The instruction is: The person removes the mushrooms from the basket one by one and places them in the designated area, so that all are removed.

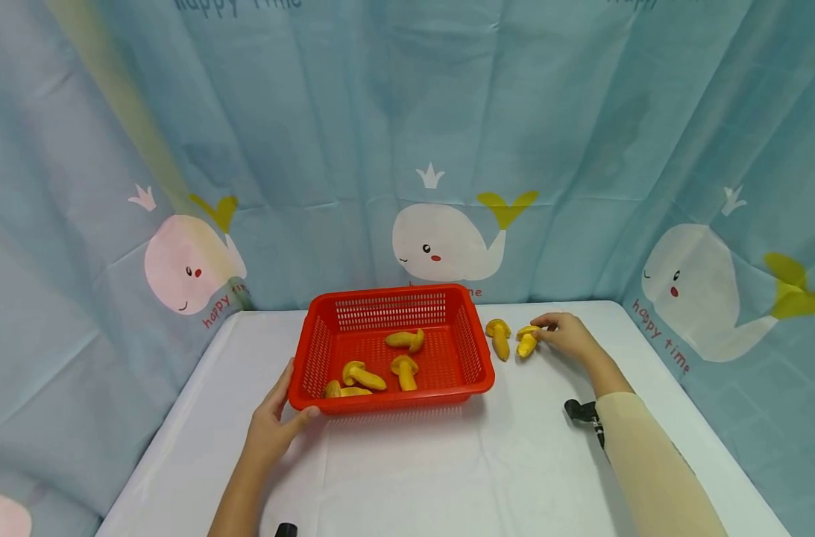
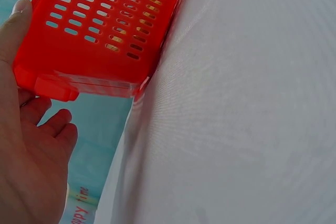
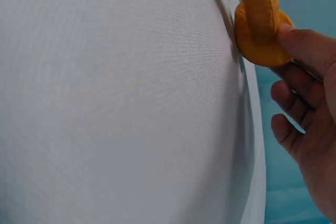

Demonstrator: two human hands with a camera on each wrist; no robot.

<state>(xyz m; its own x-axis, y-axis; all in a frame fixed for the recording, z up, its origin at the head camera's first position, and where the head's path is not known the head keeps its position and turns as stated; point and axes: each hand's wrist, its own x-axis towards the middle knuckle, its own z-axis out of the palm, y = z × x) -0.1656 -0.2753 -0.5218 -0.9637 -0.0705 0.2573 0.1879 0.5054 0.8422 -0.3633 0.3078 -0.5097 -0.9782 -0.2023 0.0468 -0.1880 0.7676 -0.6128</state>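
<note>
A red mesh basket [image 1: 470, 350] stands mid-table with several yellow toy mushrooms [image 1: 363, 375] inside. My left hand [image 1: 288, 399] grips its front-left corner, thumb along the front rim. In the left wrist view the thumb lies against the basket [image 2: 100, 30] wall and my left hand's [image 2: 31, 145] fingers curl beneath the rim. Right of the basket two mushrooms lie on the table. My right hand [image 1: 543, 333] pinches the cap of the outer mushroom [image 1: 526, 343]; the other mushroom [image 1: 498, 337] lies free. In the right wrist view a fingertip [image 3: 294, 38] presses that mushroom [image 3: 257, 30].
The white table [image 1: 447, 470] is backed closely by a blue whale-print curtain [image 1: 447, 149] on three sides. Its right edge runs near my right hand. Black wrist-camera mounts [image 1: 581, 412] show on my forearms.
</note>
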